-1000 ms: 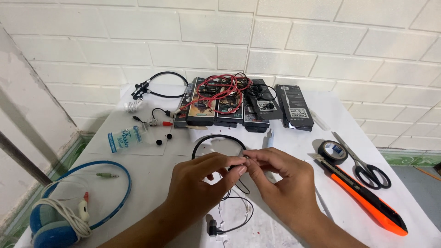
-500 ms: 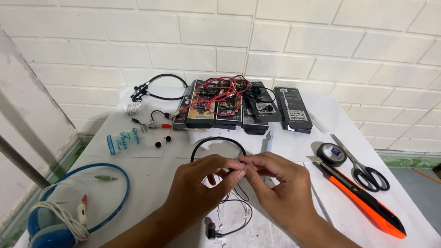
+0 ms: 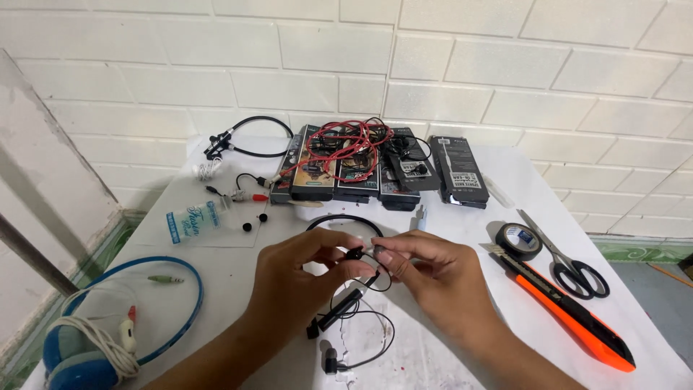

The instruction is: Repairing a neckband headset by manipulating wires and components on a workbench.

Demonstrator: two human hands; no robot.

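1. At lower centre of the frame, over the white desk (image 3: pixel 216 267): left hand (image 3: pixel 296 278) and right hand (image 3: pixel 433 278), fingertips pinched together on a black earphone (image 3: pixel 355 254).
2. Its thin cable (image 3: pixel 364 339) looped below the hands.
3. Far right: scissors (image 3: pixel 574 271), orange utility knife (image 3: pixel 570 310), black tape roll (image 3: pixel 518 240).
4. Lower left: blue headphones (image 3: pixel 108 339).

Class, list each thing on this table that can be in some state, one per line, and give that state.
Black neckband earphones: pinched between both hands.
Left hand: closed on the earphone bud.
Right hand: fingertips pinching the same bud.
Steel scissors with black handles: blades shut, lying flat.
Orange utility knife: lying flat, blade out.
Black tape roll: lying flat.
Blue headphones: lying unused.
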